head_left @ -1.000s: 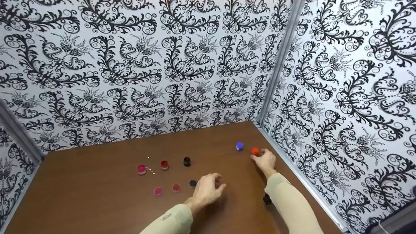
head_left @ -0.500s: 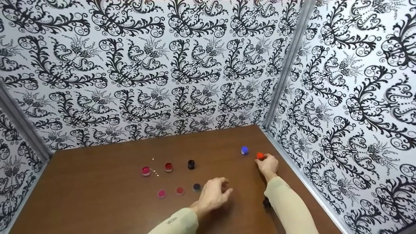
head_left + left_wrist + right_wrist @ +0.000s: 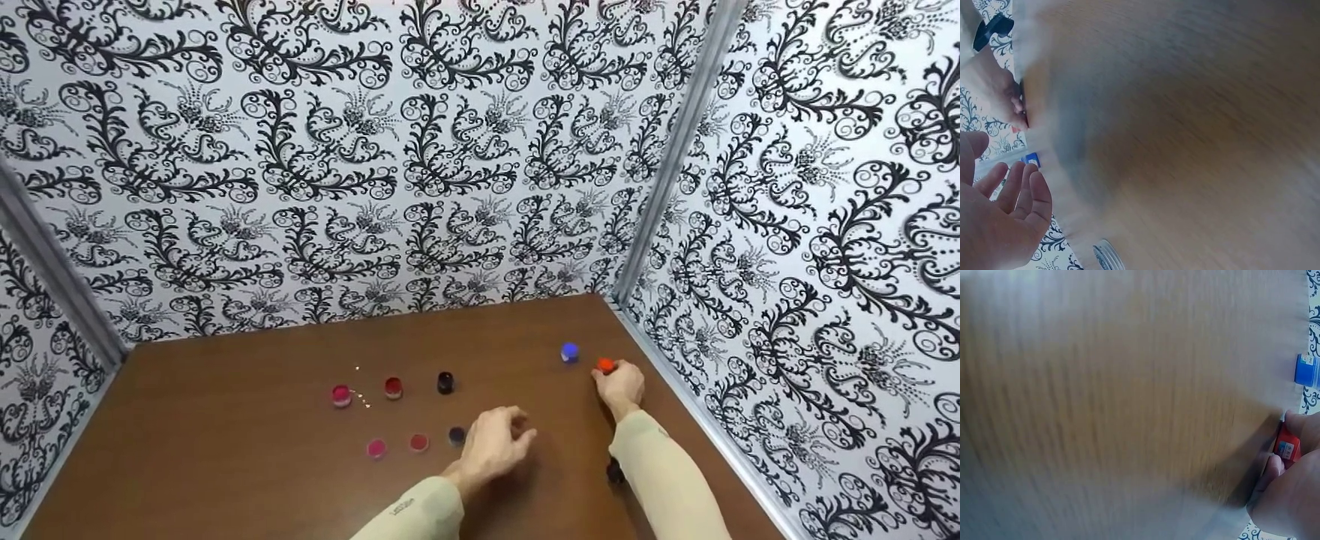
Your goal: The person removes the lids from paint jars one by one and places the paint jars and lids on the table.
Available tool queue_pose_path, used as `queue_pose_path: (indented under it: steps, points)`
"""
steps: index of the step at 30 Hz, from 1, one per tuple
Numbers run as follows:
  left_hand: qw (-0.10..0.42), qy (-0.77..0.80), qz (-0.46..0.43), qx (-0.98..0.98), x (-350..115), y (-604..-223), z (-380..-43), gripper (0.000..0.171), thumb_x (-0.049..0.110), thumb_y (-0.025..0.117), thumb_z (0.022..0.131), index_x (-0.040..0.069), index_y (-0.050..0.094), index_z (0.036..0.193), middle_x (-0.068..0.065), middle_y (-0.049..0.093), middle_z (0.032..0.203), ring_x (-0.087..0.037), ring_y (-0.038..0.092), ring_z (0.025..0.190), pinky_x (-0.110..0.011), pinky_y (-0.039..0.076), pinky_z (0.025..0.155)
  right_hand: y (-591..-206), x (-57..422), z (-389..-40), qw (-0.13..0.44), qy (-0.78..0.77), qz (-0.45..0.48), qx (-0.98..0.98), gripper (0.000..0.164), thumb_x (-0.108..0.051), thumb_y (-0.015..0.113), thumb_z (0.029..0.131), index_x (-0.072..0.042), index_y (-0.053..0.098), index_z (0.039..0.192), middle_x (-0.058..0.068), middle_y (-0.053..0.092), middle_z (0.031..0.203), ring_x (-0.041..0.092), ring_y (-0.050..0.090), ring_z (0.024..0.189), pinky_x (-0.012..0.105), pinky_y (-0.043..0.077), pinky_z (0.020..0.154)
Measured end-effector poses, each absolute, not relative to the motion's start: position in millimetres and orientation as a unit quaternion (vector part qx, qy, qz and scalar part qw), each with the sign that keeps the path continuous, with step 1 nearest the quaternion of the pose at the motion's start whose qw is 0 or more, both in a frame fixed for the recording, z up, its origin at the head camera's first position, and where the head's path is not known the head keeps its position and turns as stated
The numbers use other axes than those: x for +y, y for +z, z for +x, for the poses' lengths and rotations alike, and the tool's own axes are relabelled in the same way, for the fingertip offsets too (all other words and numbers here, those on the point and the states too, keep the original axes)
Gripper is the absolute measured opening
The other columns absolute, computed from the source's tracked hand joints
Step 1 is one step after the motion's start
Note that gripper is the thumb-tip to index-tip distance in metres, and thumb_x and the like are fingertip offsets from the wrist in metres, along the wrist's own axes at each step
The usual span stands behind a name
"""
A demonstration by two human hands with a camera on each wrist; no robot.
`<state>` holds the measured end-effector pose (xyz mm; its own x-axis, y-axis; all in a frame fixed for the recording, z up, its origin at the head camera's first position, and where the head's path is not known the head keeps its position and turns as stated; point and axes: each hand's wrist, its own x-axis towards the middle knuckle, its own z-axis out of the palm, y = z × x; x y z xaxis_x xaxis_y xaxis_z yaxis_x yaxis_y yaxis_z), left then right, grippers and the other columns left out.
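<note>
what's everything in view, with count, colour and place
tabletop: 1, brown, centre
open jars: 3, pink, red, black, middle row
lids: 3, pink, red, dark, nearer row
blue jar: 1, blue, right rear
red jar: 1, orange-red, beside blue jar
specks: several, pale, by open jars
wall panels: 3, white with black scrolls, back and sides
corner posts: 2, grey, rear corners
wrist device: 1 visible, black, right wrist
sleeves: 2, cream, both arms
left hand: 1, bare, beside lids
right hand: 1, bare, gripping red jar
</note>
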<state>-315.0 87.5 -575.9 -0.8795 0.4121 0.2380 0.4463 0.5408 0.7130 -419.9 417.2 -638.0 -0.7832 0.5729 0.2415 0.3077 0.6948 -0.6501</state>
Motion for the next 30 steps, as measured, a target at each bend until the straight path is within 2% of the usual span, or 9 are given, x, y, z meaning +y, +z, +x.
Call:
queue_pose_path:
  steps: [3, 7, 9, 16, 21, 26, 30]
  points:
    - [0.022, -0.411, -0.245, -0.878, 87.9, -577.9, -313.3, 0.026, 0.029, 0.083, 0.101, 0.011, 0.083, 0.120, -0.004, 0.086, 0.109, -0.019, 0.082, 0.095, -0.037, 0.066, 0.084, -658.5, 430.7, -430.0, 0.235, 0.290, -0.239, -0.897, 0.039, -0.027, 0.089, 0.086, 0.005, 0.079, 0.107, 0.030, 0.081, 0.107, 0.057, 0.075, 0.105, 0.065, 0.058, 0.096]
    - [0.020, -0.411, -0.244, -0.878, 87.8, -579.7, -311.7, 0.028, 0.029, 0.084, 0.100, 0.011, 0.082, 0.121, -0.003, 0.086, 0.109, -0.018, 0.082, 0.095, -0.038, 0.066, 0.086, -669.2, 438.5, -434.1, 0.230, 0.280, -0.229, -0.904, 0.042, -0.032, 0.089, 0.088, 0.003, 0.079, 0.110, 0.029, 0.082, 0.111, 0.055, 0.075, 0.107, 0.065, 0.057, 0.097]
    - [0.017, -0.413, -0.243, -0.878, 88.0, -579.9, -311.7, 0.028, 0.028, 0.083, 0.100, 0.011, 0.082, 0.121, -0.003, 0.086, 0.109, -0.018, 0.082, 0.096, -0.039, 0.066, 0.087, -664.1, 436.6, -431.6, 0.222, 0.287, -0.224, -0.904, 0.042, -0.032, 0.088, 0.089, 0.002, 0.079, 0.111, 0.029, 0.081, 0.112, 0.056, 0.074, 0.108, 0.065, 0.057, 0.097]
    - [0.010, -0.416, -0.239, -0.877, 89.8, -576.2, -313.8, 0.029, 0.031, 0.082, 0.102, 0.011, 0.082, 0.122, -0.003, 0.086, 0.110, -0.022, 0.082, 0.099, -0.041, 0.066, 0.089, -611.1, 402.8, -395.4, 0.194, 0.313, -0.222, -0.903, 0.044, -0.028, 0.085, 0.092, 0.005, 0.077, 0.120, 0.032, 0.079, 0.122, 0.058, 0.072, 0.117, 0.067, 0.055, 0.105]
    - [0.003, -0.425, -0.232, -0.875, 89.3, -570.3, -316.7, 0.027, 0.034, 0.082, 0.102, 0.015, 0.082, 0.121, 0.000, 0.085, 0.109, -0.017, 0.080, 0.098, -0.041, 0.066, 0.089, -602.2, 393.4, -389.2, 0.183, 0.304, -0.218, -0.909, 0.048, -0.030, 0.084, 0.096, 0.003, 0.076, 0.130, 0.031, 0.079, 0.128, 0.057, 0.072, 0.122, 0.066, 0.055, 0.109]
    - [0.005, -0.433, -0.226, -0.873, 88.7, -562.1, -319.5, 0.025, 0.034, 0.082, 0.102, 0.017, 0.083, 0.121, 0.002, 0.084, 0.107, -0.013, 0.078, 0.096, -0.040, 0.065, 0.089, -599.3, 390.5, -388.3, 0.193, 0.319, -0.203, -0.905, 0.048, -0.030, 0.087, 0.092, 0.000, 0.078, 0.128, 0.027, 0.082, 0.123, 0.053, 0.074, 0.119, 0.065, 0.055, 0.107]
    - [0.001, -0.445, -0.228, -0.866, 92.6, -556.2, -320.5, 0.024, 0.033, 0.082, 0.102, 0.017, 0.083, 0.120, 0.000, 0.084, 0.107, -0.020, 0.080, 0.099, -0.039, 0.065, 0.089, -594.1, 391.0, -384.2, 0.207, 0.333, -0.184, -0.901, 0.044, -0.028, 0.088, 0.091, 0.000, 0.080, 0.124, 0.024, 0.084, 0.116, 0.050, 0.077, 0.114, 0.063, 0.056, 0.105]
